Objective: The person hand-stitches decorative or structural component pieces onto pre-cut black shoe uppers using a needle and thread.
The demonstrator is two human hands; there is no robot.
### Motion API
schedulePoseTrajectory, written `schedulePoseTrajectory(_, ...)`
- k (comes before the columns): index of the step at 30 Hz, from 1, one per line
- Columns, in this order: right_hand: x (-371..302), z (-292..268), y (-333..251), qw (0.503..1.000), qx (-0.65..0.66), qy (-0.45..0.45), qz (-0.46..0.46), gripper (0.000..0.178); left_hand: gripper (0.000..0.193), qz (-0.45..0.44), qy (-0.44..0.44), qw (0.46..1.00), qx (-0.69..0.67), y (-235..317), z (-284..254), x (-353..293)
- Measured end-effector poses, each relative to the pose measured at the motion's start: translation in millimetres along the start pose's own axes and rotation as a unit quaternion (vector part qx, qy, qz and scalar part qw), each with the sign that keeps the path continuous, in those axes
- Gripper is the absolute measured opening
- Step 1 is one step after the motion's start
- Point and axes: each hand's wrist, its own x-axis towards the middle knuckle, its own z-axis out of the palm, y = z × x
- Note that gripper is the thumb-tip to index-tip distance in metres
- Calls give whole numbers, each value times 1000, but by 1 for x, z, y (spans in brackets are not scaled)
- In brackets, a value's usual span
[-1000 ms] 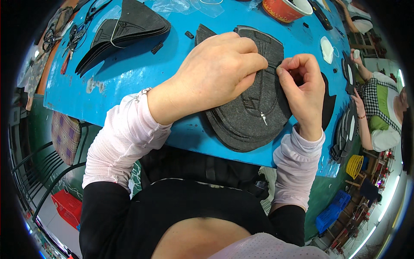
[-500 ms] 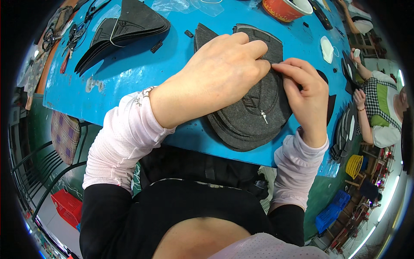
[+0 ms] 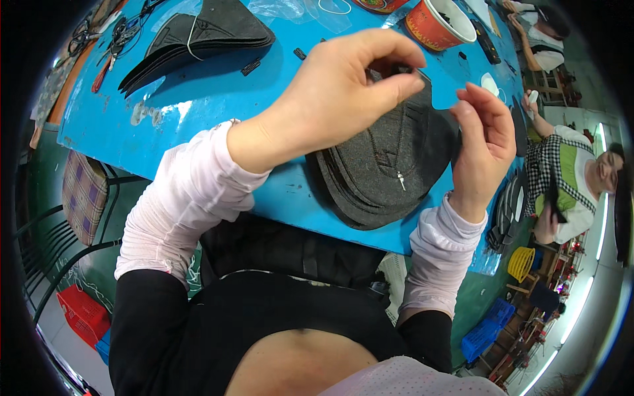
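Observation:
On the blue table (image 3: 99, 145) lies a stack of dark grey felt-like pieces (image 3: 370, 178), rounded at the near end, with a stitched outline and a small silvery pendant-like bit (image 3: 401, 179) on top. Above its far part is my left hand (image 3: 356, 86), fingers curled and thumb bent toward the index finger. Something small and dark shows between them, but I cannot make out what it is. My right hand (image 3: 485, 142) hovers beside the stack's right edge, thumb and index tips close together; whatever they pinch, if anything, is too small to see.
A second dark grey stack (image 3: 211, 39), tied with white string, lies at the far left near scissors (image 3: 119, 39). Small black pieces (image 3: 251, 66) are scattered about. A red-and-white paper tub (image 3: 432, 26) stands at the back. At the right, a person in a checked apron (image 3: 561, 171) works by dark pieces (image 3: 508, 211).
My hands, which met over the stack, have moved apart: the left has lifted and turned thumb-outward, the right has shifted right. The view has shifted slightly.

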Motion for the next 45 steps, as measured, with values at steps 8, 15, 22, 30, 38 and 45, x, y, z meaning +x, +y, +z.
schedulePoseTrajectory(8, -1, 38, -29, 959, 230, -147, 76, 27, 12, -24, 66, 975, -210, 7, 1, -6)
schedulePoseTrajectory(15, -6, 40, -20, 935, 288, -133, 156, 24, 17, 52, 38, 994, -88, 4, -6, -9)
schedulePoseTrajectory(22, -6, 29, -12, 895, 338, -154, 246, 19, 15, 99, 20, 993, -55, 2, -4, -7)
schedulePoseTrajectory(30, -3, 21, -10, 828, 408, -229, 311, 22, 21, 227, 17, 974, 22, -4, -1, -1)
schedulePoseTrajectory(38, 0, 12, -13, 920, 315, -143, 187, 22, 19, 203, 69, 974, 73, -7, -8, 1)
schedulePoseTrajectory(45, -6, 24, 11, 988, -123, -95, -27, 25, 12, 117, -10, 970, 211, -18, -24, 0)
